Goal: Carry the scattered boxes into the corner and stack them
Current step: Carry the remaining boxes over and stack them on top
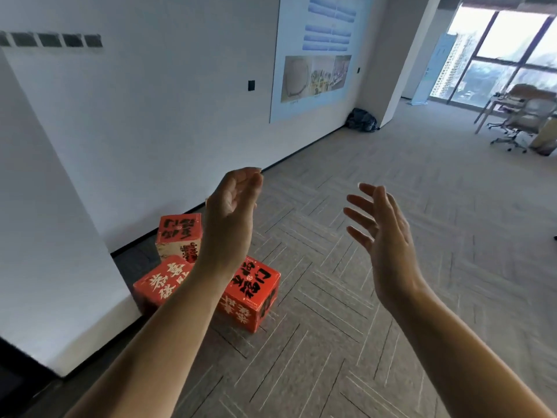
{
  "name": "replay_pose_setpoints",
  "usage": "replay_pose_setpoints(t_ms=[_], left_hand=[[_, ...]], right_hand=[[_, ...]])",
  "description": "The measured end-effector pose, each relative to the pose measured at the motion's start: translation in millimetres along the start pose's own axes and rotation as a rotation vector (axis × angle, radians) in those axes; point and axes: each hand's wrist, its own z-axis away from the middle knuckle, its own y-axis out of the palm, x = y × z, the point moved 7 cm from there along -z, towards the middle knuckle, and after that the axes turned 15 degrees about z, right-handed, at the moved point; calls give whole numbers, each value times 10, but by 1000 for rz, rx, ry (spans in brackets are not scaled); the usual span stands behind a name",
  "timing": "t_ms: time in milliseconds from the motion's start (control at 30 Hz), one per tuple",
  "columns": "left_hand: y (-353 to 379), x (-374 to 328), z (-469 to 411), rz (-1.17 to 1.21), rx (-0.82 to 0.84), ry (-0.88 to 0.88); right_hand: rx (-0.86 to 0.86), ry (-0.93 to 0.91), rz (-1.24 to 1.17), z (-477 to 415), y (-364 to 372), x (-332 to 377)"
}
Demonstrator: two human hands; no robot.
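Three red boxes sit at 7 o'clock in view, in the corner where the pillar meets the wall.
- The left box and right box are on the carpet, side by side. The left forearm hides the seam, so contact cannot be told.
- The top box is at 12 o'clock of the left box, skewed. Whether it rests on that box or stands behind it cannot be told.
- The right box's long axis seems to run 1–7 o'clock, but it is partly covered.

The left hand is held up and empty, fingers loosely curled and close together. The right hand is also up and empty, fingers straight and spread. The palms face each other and neither touches a box.

Key relation: the boxes lie at 7 o'clock from the left fingers and 8 o'clock from the right. The left hand is nearer.

Judgement: no stray box shows, only a bag at 1 o'clock and chairs at 2 o'clock. The next move is probably to square the pile or turn to look for more.
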Motion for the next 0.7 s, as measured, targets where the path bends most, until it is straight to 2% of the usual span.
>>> replay_pose_setpoints(t_ms=[233,433,700], left_hand=[[15,1013,-1230,-140,-119,-24],[168,1410,-2327,-165,-220,-13],[-304,2188,-3354,-297,-411,-28]], right_hand=[[147,-35,-26,-1703,549,-592],[272,-64,-45,-3177,939,-736],[430,-113,-32,-4706,1834,-929]])
